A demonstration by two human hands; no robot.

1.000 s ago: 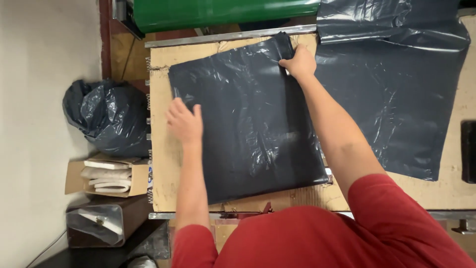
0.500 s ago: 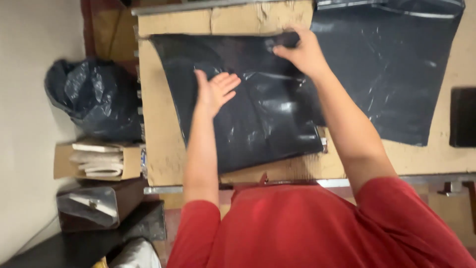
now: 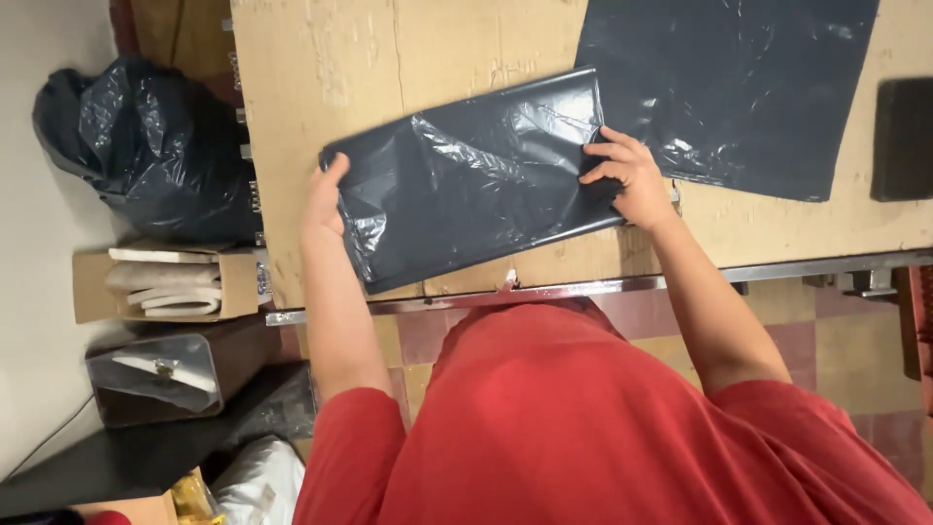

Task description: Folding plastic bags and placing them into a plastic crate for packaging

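Since the earlier frames the dark plastic bag has gone from a wide sheet to a narrow folded strip, and both hands have shifted from pressing on its face to its two ends; the left hand, flat on the middle a moment ago, is now at the strip's left end.

Largest in view, the cardboard-covered worktable with a metal front rail serves as landmark; across its near half lies the folded, glossy dark-grey plastic bag, slanting slightly, with its lower left corner close to the rail; at the table's far right corner a second flat dark plastic sheet is spread, just beside the folded bag's right end; left of the table, on the floor, a stuffed dark bin bag sits above an open cardboard box of pale rolled items; a small black block rests at the table's right edge.

The left hand curls round the strip's left end, fingers clamped on the plastic; the right hand presses down on the right end, fingers spread and bent, thumb under or at the edge, I cannot tell which.

By my judgement the folding is midway; the next fold likely calls for one end pinned while the other is brought across, with air pressed out.
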